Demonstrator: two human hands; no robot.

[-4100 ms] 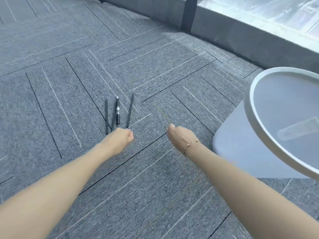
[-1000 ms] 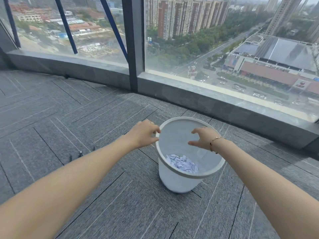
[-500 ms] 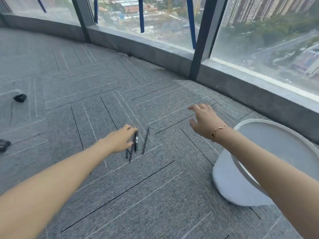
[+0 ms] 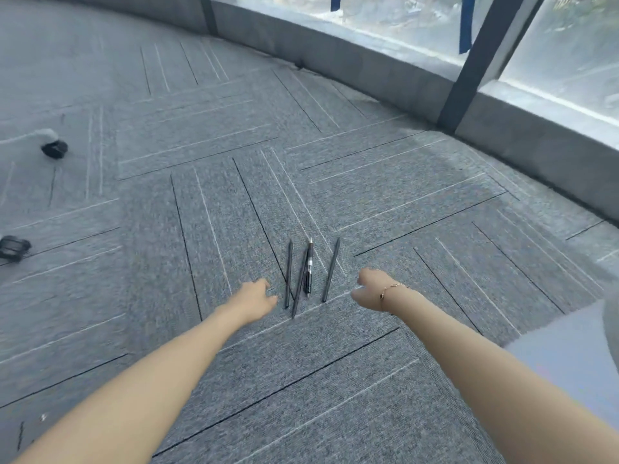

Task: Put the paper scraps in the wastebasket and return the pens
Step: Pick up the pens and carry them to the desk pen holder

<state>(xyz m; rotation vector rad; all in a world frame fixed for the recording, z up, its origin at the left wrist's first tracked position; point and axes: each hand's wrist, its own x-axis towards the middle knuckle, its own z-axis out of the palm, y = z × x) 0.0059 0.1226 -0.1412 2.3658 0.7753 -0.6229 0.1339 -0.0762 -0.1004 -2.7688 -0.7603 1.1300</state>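
Note:
Several dark pens (image 4: 303, 274) lie side by side on the grey carpet, pointing away from me. My left hand (image 4: 256, 298) hovers just left of their near ends, fingers loosely curled, holding nothing. My right hand (image 4: 371, 291), with a thin bracelet at the wrist, is just right of the pens, fingers curled under, nothing visible in it. The white wastebasket (image 4: 569, 356) shows only as a pale wall at the right edge; its inside is out of view.
Two black chair castors (image 4: 55, 149) (image 4: 13, 247) stand on the carpet at the far left. A low grey sill (image 4: 385, 72) and window frames curve along the back and right.
My view has tilted down and shifted. My right hand dropped from raised and spread to low beside the pens. My left hand came off the pens and sits just left of them.

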